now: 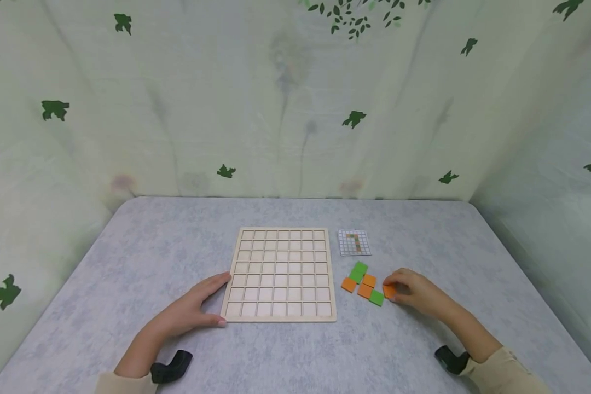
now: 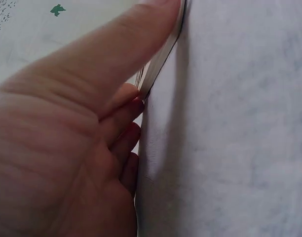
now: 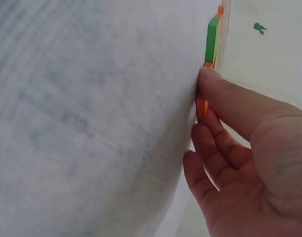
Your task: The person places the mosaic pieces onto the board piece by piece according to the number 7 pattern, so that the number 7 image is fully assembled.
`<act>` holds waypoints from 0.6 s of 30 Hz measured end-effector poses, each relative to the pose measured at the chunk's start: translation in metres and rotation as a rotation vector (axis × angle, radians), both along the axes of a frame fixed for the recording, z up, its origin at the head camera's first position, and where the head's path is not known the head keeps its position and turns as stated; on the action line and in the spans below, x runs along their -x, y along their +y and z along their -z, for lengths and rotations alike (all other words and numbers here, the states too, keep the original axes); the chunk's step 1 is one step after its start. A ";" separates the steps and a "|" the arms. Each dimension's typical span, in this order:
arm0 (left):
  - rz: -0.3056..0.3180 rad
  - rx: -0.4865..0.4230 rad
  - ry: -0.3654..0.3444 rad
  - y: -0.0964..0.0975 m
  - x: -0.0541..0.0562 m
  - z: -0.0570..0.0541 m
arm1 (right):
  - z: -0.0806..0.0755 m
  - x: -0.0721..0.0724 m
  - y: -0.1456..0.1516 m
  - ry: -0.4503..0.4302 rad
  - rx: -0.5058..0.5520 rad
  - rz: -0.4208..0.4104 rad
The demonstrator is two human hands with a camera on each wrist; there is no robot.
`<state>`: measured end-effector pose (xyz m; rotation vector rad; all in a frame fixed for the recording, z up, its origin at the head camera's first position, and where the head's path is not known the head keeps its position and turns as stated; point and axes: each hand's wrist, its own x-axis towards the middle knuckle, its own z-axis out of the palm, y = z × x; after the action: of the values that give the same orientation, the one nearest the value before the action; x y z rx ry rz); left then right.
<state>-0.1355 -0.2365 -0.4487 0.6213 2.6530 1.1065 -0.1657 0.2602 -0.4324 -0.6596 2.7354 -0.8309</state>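
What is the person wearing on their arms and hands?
Both hands are bare, with no gloves or rings visible. The left hand and right hand come out of light beige long sleeves. A small black device is strapped at each wrist.

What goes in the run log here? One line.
left hand: rests on board edge | right hand: pinches orange tile | board: no tiles in it | other tiles: loose beside the board
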 end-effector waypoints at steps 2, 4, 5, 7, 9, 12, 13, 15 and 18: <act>0.012 0.010 0.016 0.000 0.000 0.000 | -0.002 -0.001 -0.001 -0.002 -0.028 0.028; 0.013 0.016 0.020 0.001 0.000 0.000 | -0.006 -0.001 -0.003 0.000 -0.030 0.037; 0.013 0.016 0.025 0.001 0.000 0.000 | -0.008 0.000 -0.004 0.009 -0.031 0.036; 0.013 0.027 0.036 0.002 0.000 -0.001 | -0.015 0.001 -0.008 0.035 -0.017 0.029; 0.013 0.042 0.043 0.003 0.000 -0.001 | -0.023 0.005 -0.014 0.068 0.014 0.017; 0.010 0.059 0.047 0.005 0.001 -0.001 | -0.035 0.013 -0.027 0.130 0.065 0.008; 0.009 0.059 0.044 0.005 0.000 -0.001 | -0.039 0.016 -0.034 0.150 0.087 0.008; 0.006 0.057 0.044 0.005 0.000 -0.001 | -0.045 0.024 -0.047 0.202 0.129 -0.001; 0.002 0.047 0.043 0.004 -0.001 -0.002 | -0.051 0.037 -0.072 0.261 0.201 -0.039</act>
<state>-0.1348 -0.2327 -0.4469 0.6459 2.7061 1.0380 -0.2022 0.1883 -0.3811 -0.9169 2.8779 -1.0912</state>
